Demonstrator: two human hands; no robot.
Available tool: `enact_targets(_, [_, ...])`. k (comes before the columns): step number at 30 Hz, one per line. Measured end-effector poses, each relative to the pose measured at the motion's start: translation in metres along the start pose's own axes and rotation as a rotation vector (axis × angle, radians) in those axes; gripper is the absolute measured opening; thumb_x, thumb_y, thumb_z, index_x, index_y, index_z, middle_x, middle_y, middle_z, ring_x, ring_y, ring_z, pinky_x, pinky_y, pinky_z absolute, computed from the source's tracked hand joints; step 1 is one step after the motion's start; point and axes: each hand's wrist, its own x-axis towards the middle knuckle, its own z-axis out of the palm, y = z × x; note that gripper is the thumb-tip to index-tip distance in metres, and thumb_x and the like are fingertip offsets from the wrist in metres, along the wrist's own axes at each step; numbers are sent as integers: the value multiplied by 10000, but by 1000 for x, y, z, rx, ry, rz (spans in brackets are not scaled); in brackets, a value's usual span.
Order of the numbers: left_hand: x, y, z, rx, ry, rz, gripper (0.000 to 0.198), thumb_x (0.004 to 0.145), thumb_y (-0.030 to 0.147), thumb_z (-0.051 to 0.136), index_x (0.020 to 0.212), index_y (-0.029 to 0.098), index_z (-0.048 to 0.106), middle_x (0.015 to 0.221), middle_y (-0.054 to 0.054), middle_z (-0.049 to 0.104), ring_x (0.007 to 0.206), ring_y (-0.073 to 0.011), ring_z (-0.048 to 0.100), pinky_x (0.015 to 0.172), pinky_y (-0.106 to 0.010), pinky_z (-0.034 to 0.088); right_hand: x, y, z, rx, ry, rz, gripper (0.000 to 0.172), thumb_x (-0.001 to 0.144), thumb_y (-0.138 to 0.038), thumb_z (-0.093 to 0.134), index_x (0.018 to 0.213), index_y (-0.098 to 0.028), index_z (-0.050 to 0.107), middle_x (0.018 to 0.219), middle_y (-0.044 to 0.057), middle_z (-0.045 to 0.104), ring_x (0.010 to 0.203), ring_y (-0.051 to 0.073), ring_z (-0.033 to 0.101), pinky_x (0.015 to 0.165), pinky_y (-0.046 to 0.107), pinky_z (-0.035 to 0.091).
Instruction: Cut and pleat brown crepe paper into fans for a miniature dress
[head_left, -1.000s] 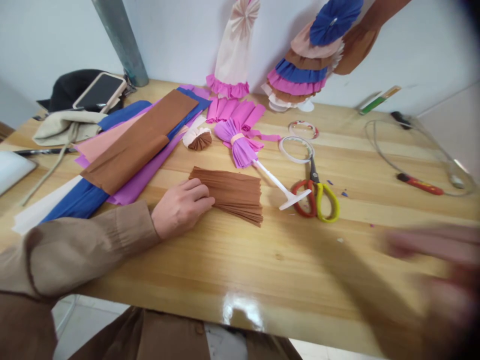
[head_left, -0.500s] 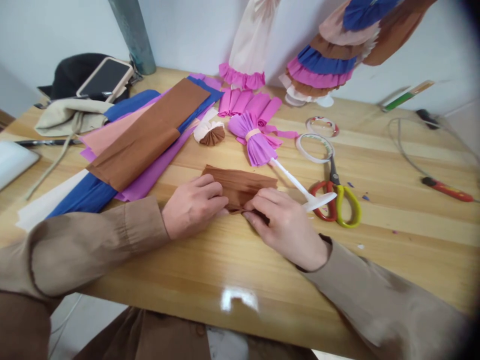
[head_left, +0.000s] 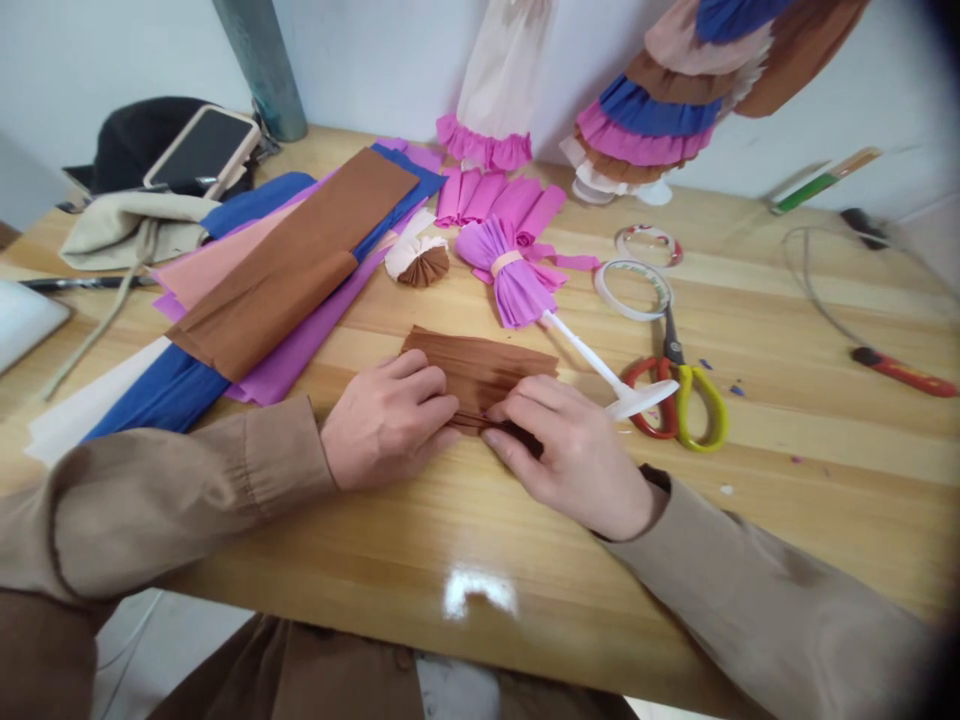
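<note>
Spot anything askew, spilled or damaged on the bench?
Nothing serious. Left hand and right hand hold the pleated brown paper flat on the table; a few tiny paper scraps lie scattered near the scissors.

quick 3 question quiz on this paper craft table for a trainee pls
1. True or false: the left hand and the right hand both touch the pleated brown paper.
2. What lies just right of the foot of the white stick? A) a stapler B) scissors C) a glue gun
3. Fill in: the top sheet on the stack of flat sheets is ___ in colour.

Key: 1 true; 2 B; 3 brown
</note>
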Motion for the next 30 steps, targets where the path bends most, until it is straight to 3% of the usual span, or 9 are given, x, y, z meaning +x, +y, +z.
enact_targets(3, [0, -2, 2, 20, 12, -12, 227, 893, 208, 509, 731, 157, 661, 781, -60, 622, 770, -181, 503, 701, -309, 491, -1, -1, 1, -13, -1, -9, 141, 875, -239, 547, 811, -154, 640, 769, 76, 595, 740, 199, 549, 677, 345, 464])
enact_targets(7, [0, -4, 3, -5, 14, -12, 255, 908, 211, 493, 732, 161, 670, 743, -53, 614, 739, -171, 493, 674, -295, 485, -2, -2, 2, -10, 12, -34, 193, 902, -192, 489, 784, -167, 641, 728, 62, 595, 708, 184, 546, 655, 330, 460])
enact_targets(14, [-1, -7, 3, -84, 2, -83, 163, 888, 234, 557, 845, 156, 693, 782, -49, 643, 792, -179, 543, 715, -293, 495, -4, 0, 3, -21, 54, 23, 158, 877, -191, 535, 982, -135, 639, 832, 95, 650, 785, 223, 616, 699, 366, 510])
enact_targets(21, [3, -10, 1, -145, -77, -216, 134, 857, 266, 619, 838, 166, 705, 761, -32, 636, 767, -167, 541, 735, -295, 476, -1, 1, -1, -33, -52, 96, 75, 852, -197, 582, 890, -152, 629, 812, 75, 635, 766, 213, 603, 689, 344, 489])
enact_targets(26, [7, -7, -1, -120, -49, -188, 137, 859, 234, 605, 776, 164, 689, 802, -40, 628, 780, -167, 514, 720, -295, 467, 3, -1, -4, -58, -88, 84, 68, 857, -185, 575, 825, -157, 628, 822, 71, 591, 802, 211, 567, 706, 333, 464])
enact_targets(30, [6, -1, -1, 2, -3, -77, 190, 888, 194, 542, 750, 151, 666, 813, -55, 632, 783, -178, 490, 730, -317, 471, 2, -4, -3, -160, -25, -15, 139, 877, -164, 533, 767, -145, 616, 797, 79, 596, 783, 209, 538, 689, 337, 427])
